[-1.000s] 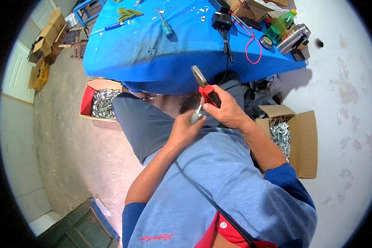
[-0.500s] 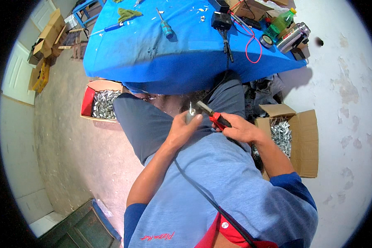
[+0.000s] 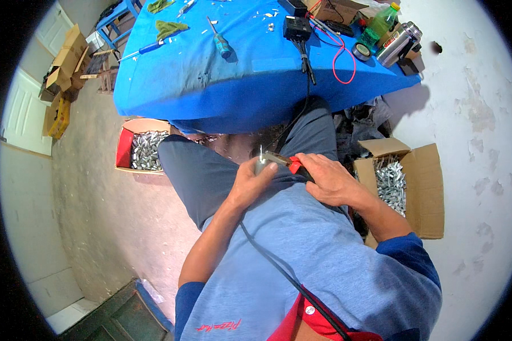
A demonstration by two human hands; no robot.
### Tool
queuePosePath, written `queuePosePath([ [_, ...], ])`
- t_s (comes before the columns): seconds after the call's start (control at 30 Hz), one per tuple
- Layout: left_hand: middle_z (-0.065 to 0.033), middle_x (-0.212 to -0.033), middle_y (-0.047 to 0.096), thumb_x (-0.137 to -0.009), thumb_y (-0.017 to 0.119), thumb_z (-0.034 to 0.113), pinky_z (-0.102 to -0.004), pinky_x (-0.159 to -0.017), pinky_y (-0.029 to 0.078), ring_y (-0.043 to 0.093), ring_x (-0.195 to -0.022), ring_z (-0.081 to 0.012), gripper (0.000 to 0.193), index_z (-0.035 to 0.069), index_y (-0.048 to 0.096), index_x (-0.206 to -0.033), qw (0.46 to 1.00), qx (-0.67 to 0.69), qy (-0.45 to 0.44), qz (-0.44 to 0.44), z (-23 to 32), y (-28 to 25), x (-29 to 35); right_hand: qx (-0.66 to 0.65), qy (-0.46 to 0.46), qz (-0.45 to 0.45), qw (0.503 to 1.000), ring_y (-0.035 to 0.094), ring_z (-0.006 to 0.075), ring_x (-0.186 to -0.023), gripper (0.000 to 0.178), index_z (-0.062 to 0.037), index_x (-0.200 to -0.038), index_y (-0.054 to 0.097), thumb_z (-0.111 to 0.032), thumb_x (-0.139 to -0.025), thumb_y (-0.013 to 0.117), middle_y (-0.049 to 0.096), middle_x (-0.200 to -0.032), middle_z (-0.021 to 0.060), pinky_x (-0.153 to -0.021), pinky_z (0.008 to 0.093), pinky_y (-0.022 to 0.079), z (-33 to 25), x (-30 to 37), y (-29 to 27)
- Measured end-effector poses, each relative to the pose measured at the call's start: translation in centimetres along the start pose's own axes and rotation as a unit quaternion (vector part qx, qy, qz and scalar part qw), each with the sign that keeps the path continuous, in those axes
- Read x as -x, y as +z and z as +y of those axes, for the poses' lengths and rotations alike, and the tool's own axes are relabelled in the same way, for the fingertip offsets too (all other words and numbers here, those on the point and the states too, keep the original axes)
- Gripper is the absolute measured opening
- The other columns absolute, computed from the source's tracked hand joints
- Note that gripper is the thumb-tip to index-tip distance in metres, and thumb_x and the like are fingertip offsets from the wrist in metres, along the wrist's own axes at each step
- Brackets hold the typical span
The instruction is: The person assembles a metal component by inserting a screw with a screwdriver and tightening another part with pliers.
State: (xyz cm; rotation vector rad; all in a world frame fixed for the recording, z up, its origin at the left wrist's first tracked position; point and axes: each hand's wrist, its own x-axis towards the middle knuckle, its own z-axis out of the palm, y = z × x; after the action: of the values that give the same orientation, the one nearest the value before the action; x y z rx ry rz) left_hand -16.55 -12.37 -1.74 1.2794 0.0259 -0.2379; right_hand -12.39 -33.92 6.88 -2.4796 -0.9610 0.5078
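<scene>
Over my lap, my left hand [image 3: 248, 186] is closed around a small silvery metal piece [image 3: 260, 166] with a thin pale pin pointing up from it. My right hand [image 3: 331, 181] grips red-and-black-handled pliers [image 3: 294, 165]. The metal jaws of the pliers meet the top of the piece, beside the pin. Whether they are clamped on it I cannot make out. My fingers hide the lower part of the piece and most of the handles.
Ahead stands a blue-covered table [image 3: 170, 85] with screwdrivers [image 3: 221, 45], a black power adapter [image 3: 297, 28], red wire, a green bottle [image 3: 380, 25] and a steel flask [image 3: 400, 44]. Boxes of small metal parts flank my knees, left [image 3: 125, 148] and right [image 3: 426, 187]. A dark cable crosses my shirt.
My right hand has brought the pliers left, so their jaws now meet the metal piece. The right hand's back has turned upward. My left hand has stayed nearly in place.
</scene>
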Motion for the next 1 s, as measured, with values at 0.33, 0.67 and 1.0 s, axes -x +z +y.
queuePosePath([
  [0.33,0.0066,-0.066,0.045,-0.093,0.067,0.036,-0.0202,-0.046,0.030,0.039,-0.054,-0.0031,0.032,0.005,0.061,-0.098,0.999,0.033,-0.029,-0.010,-0.2,-0.4,0.1,-0.009,0.003,-0.039,0.999,0.056,0.0435,-0.102,0.046,0.0045,-0.120,0.046,-0.012,-0.078,0.053,0.058,-0.107,0.0246,-0.087,0.0515,0.045,-0.2,-0.3,-0.2],
  [0.67,0.0072,-0.065,0.044,-0.095,0.065,0.031,-0.0207,-0.045,0.028,0.038,-0.053,-0.0034,0.027,0.004,0.060,-0.098,1.000,0.026,-0.006,-0.003,-0.4,-0.4,0.3,-0.039,0.000,-0.063,0.997,0.056,0.0437,-0.103,0.053,0.0028,-0.126,0.046,-0.012,-0.076,0.054,0.059,-0.109,0.0246,-0.089,0.0503,0.046,0.1,-0.8,-0.8],
  [1.0,0.0055,-0.068,0.050,-0.095,0.063,0.025,-0.0220,-0.049,0.033,0.043,-0.057,-0.0040,0.023,0.003,0.064,-0.101,0.998,-0.060,0.025,0.011,0.7,0.2,0.4,0.003,-0.007,-0.067,0.998,0.055,0.0412,-0.106,0.055,0.0037,-0.127,0.043,-0.010,-0.076,0.055,0.057,-0.111,0.0233,-0.088,0.0501,0.046,-0.4,-0.5,-1.4],
])
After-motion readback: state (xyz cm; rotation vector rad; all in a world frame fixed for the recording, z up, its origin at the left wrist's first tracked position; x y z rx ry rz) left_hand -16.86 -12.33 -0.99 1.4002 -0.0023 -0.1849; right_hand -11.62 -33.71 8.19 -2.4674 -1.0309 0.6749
